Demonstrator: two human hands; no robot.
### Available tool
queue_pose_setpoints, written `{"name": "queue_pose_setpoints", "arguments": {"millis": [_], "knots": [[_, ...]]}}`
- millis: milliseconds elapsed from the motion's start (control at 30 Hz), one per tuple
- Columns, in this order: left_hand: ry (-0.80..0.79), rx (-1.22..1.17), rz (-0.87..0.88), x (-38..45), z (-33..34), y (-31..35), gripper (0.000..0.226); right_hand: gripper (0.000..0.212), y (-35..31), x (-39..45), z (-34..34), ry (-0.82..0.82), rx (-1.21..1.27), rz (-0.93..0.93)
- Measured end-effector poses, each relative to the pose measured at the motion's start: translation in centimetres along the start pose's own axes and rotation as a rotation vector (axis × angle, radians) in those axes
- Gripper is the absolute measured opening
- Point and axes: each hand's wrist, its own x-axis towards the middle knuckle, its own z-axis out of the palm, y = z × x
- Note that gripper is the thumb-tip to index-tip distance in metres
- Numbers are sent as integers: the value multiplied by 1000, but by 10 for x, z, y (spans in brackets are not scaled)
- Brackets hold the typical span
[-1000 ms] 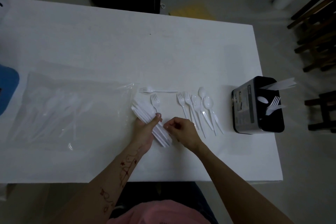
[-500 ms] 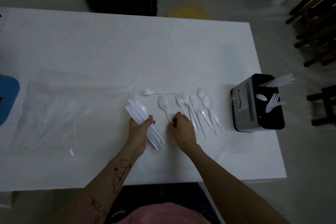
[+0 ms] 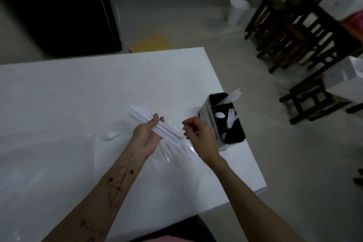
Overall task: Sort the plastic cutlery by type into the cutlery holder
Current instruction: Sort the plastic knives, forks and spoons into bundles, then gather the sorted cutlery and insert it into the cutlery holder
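Note:
My left hand [image 3: 146, 136] grips a bundle of white plastic knives [image 3: 155, 124], lifted above the white table [image 3: 78, 94]. My right hand [image 3: 198, 133] hovers just right of the bundle's near end with fingers curled and nothing visibly held. The black cutlery holder [image 3: 223, 124] stands right of my hands, with knives [image 3: 232, 95] in its far compartment and a fork [image 3: 230, 117] and a spoon [image 3: 220, 115] in the middle ones. Loose forks and spoons [image 3: 167, 153] lie on the table beneath my hands. One fork [image 3: 112, 135] lies to the left.
The table's right edge runs close behind the holder. Dark wooden chairs [image 3: 294, 35] stand on the floor at the right, and a white cup [image 3: 237, 12] sits on the floor beyond. A black cabinet [image 3: 59, 10] stands behind the table.
The camera has swung right and upward. My left hand lifted the knife bundle off the table toward the holder. My right hand left the loose cutlery and rose beside the bundle.

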Motion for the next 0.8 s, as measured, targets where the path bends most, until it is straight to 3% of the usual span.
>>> {"name": "queue_pose_setpoints", "arguments": {"millis": [133, 233, 300, 400, 533, 667, 800], "knots": [[-132, -102, 45, 26, 86, -8, 17, 13, -16, 31, -59, 317, 101, -38], [-128, -127, 110, 48, 139, -22, 12, 18, -11, 49, -92, 638, 121, -83], [-91, -64, 197, 62, 164, -33, 11, 26, 2, 64, -104, 738, 153, -40], [-65, 121, 348, 75, 183, -50, 15, 39, 18, 83, -110, 546, 230, 114], [-108, 398, 456, 88, 183, -70, 25, 45, 16, 92, -110, 296, 281, 89], [-174, 787, 548, 79, 185, -85, 39, 61, 20, 98, -110, 159, 289, 22], [-202, 896, 542, 78, 176, -93, 39, 71, 26, 104, -115, 132, 317, 34]]}}
